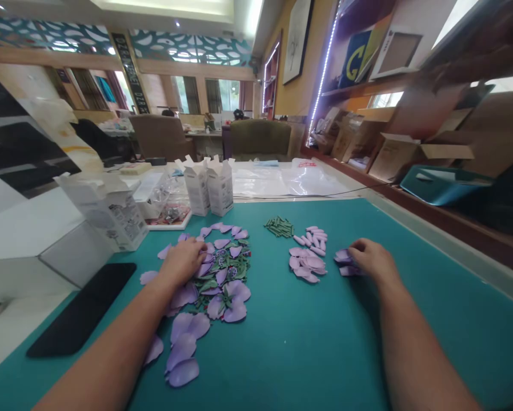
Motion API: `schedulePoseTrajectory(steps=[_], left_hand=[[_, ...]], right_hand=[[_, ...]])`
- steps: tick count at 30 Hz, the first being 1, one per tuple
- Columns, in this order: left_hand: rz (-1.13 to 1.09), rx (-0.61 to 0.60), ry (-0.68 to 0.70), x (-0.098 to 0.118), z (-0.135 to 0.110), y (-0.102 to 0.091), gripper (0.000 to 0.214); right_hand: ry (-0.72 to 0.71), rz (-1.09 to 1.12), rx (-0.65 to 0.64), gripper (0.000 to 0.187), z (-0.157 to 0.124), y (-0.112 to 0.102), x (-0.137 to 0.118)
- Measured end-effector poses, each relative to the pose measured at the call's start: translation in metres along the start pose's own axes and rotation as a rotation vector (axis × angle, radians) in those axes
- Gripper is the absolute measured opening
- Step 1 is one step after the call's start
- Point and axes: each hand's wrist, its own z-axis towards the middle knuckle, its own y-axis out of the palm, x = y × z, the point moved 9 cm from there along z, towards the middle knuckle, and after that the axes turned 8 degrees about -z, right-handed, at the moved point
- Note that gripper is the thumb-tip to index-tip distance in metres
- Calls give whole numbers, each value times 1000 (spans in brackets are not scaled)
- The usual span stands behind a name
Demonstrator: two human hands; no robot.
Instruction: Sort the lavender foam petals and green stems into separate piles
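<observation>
My left hand (183, 261) rests curled on a heap of purple petals and green pieces (220, 274) on the teal mat (308, 354). Its fingertips press into the pile; what they grip is hidden. My right hand (370, 258) pinches a few purple petals (344, 261) lying on the mat to the right. Between the hands lies a small pile of pink petals (308, 264), with pink stick-like pieces (314, 237) and a bunch of green stems (279, 226) behind it. More large purple petals (185, 348) trail toward me.
Two open white cartons (209, 185) stand at the mat's far edge, another white box (111, 214) at the left. A black flat pad (83, 308) lies left. A clear plastic sheet (282, 180) lies beyond. Shelves with cardboard boxes and a teal bin (443, 184) run along the right.
</observation>
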Motion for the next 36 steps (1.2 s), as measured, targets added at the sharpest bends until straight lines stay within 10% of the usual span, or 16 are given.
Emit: schedulePoseTrajectory(steps=[18,25,31,36], left_hand=[[-225,-8,-12,-5,-5,-14,17],[-571,22,43,27,-25,-35,14],[-700,-40,214,88,-53,-38,12],[-740,-97,264,122,-74,-30,9]], right_hand=[[73,-15,33,29,3,-1,11],[-326,458,247,28,-44,-26,-73],[-758,666,-111,34,-126,-10,-163],[-953,604,-288,23,-168,-2,-191]])
